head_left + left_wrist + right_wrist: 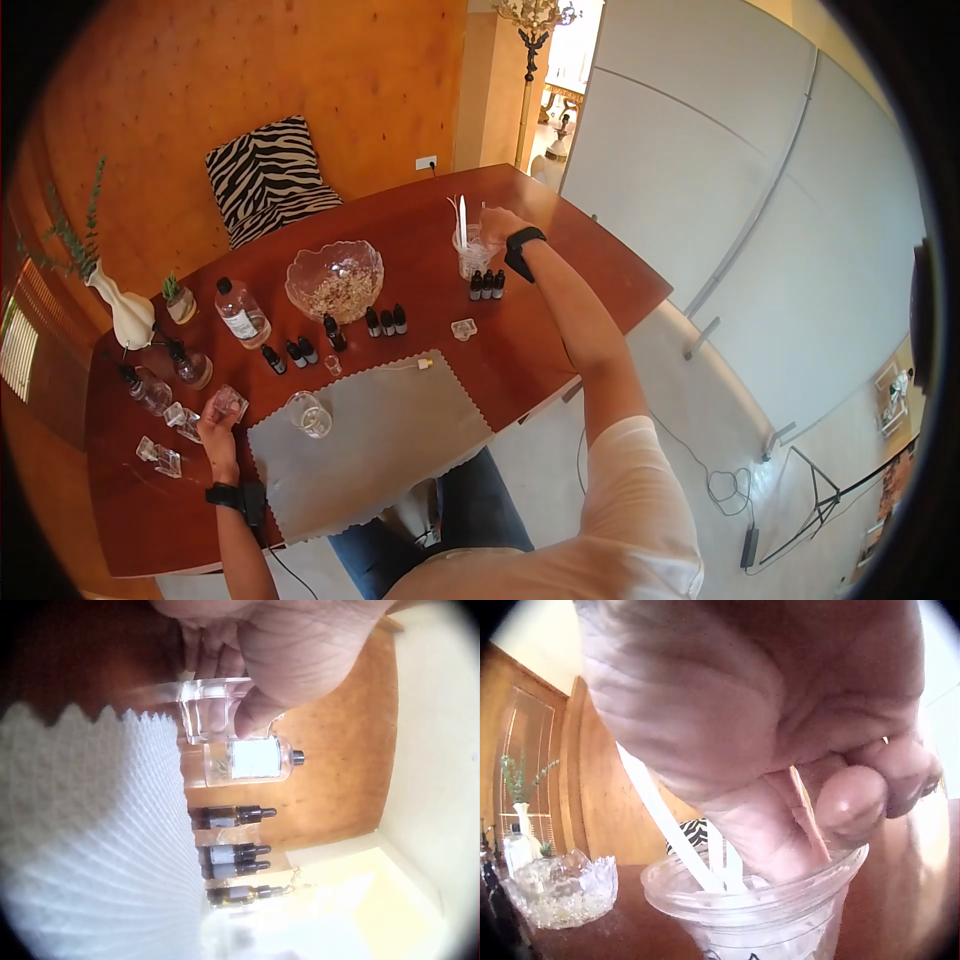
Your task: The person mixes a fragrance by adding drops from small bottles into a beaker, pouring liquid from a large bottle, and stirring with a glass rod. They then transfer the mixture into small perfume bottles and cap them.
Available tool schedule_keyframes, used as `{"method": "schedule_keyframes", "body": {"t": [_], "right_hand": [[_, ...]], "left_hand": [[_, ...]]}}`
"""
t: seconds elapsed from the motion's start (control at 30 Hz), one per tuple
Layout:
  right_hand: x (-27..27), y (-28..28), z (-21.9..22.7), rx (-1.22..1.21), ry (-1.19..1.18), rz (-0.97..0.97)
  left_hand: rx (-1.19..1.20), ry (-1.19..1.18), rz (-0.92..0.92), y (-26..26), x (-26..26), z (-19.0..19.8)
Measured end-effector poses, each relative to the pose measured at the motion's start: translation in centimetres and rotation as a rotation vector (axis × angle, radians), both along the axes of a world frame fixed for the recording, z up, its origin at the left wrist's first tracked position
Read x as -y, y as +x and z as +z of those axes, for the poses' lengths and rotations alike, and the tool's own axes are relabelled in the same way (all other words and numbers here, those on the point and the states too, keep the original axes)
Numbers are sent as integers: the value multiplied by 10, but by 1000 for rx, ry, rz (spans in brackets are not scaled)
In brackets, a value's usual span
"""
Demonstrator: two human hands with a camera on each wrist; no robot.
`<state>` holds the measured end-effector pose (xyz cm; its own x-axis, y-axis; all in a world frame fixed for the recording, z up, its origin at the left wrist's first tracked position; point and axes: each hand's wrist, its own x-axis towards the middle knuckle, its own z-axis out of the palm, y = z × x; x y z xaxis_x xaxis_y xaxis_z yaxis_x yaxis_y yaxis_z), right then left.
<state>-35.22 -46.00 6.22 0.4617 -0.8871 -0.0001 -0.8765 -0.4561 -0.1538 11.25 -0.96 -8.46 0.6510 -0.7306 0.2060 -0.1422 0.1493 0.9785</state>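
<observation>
My left hand (217, 432) holds a clear, thick-walled square glass bottle (217, 712) at the left end of the table, thumb on one face and fingers behind it. The right hand (503, 228) is at a clear plastic cup (742, 904) on the far side, its thumb reaching down inside the rim and its fingers bent above. White flat strips (671, 817) stand in the cup and lean out beside the hand. I cannot tell whether the right fingertips pinch anything. Beside the left hand lie more clear glass bottles (160, 457).
A grey scalloped mat (370, 450) bears a small glass beaker (313, 418). Dark dropper bottles (487, 285) stand in groups along the table (560, 270). A wavy glass bowl (335, 280) with pale pieces, a large labelled bottle (243, 318) and a white vase (128, 312) stand further back.
</observation>
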Motion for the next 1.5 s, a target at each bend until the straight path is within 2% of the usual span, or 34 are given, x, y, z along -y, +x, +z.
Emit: {"method": "schedule_keyframes", "body": {"t": [0.13, 0.33, 0.4, 0.47, 0.53, 0.63, 0.7, 0.77, 0.8, 0.83, 0.87, 0.9, 0.93, 0.97, 1.03, 1.1, 1.17, 1.27, 1.37, 1.5], "right_hand": [[14, 4, -13, -34, -42, 65], [12, 2, -7, 171, -141, 19], [18, -8, 5, 188, -115, 226], [11, -15, 20, 316, 7, 256], [-2, -18, 37, 548, 231, 104], [-21, -12, 52, 893, 484, 161], [-25, 2, 51, 962, 427, 220], [-50, 25, 57, 1127, 582, 450], [-68, 43, 74, 1045, 708, 537], [-108, 70, 90, 955, 560, 534], [-113, 88, 98, 786, 550, 570], [-152, 139, 107, 641, 602, 645], [-183, 166, 107, 589, 521, 725], [-205, 196, 99, 525, 522, 821], [-243, 245, 83, 400, 501, 983], [-258, 301, 44, 449, 278, 1153], [-277, 342, 37, 329, 98, 1276], [-293, 376, 31, 113, 8, 1152], [-295, 394, 24, -11, 73, 1037], [-308, 392, 17, 70, 116, 1080]], "left_hand": [[3, 18, -1, -3, -2, 6], [8, 89, -38, 3, -4, 6], [0, 71, -31, 0, -4, 7], [-11, 37, -11, -5, -3, 11], [28, 69, 11, -5, -2, 11], [39, 42, -15, 0, -3, 6], [23, 7, -63, 5, -5, -3], [54, -13, -73, 6, -6, -6], [27, -103, -103, -5, -8, 0], [51, -47, -66, -9, -8, 5], [69, -58, -81, 1, -1, -9], [229, 56, 15, -11, -13, 12], [230, 92, 81, -1, -6, -5], [204, 27, 95, 3, 0, -14], [212, 87, 128, -9, -7, 6], [191, 107, 143, -8, -7, 4], [192, 130, 148, -10, -8, 8], [206, 160, 159, -12, -12, 14], [204, 149, 156, -9, -12, 14], [186, 156, 153, -8, -9, 12]]}}
